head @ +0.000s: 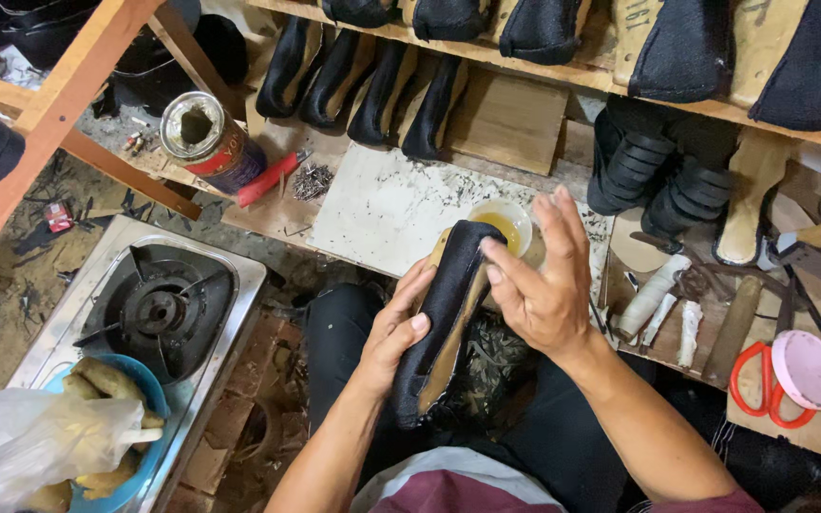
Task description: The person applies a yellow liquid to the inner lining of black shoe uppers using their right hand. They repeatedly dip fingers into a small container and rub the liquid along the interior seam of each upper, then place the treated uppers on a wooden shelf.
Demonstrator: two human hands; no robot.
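Note:
A black fabric shoe upper stretched over a last, tan insole showing along one edge, is held above my lap. My left hand grips it from the left side, thumb pressing the fabric. My right hand has fingers spread, with the index finger and thumb touching the shoe's upper end. Just behind the shoe sits a small white cup of yellowish glue on a pale scratched board.
Rows of black lasted shoes stand on wooden shelves. A metal can, a red-handled tool and a pile of nails lie at the left. Red scissors, a pink disc and white rolls lie at the right. A gas stove and blue bowl sit lower left.

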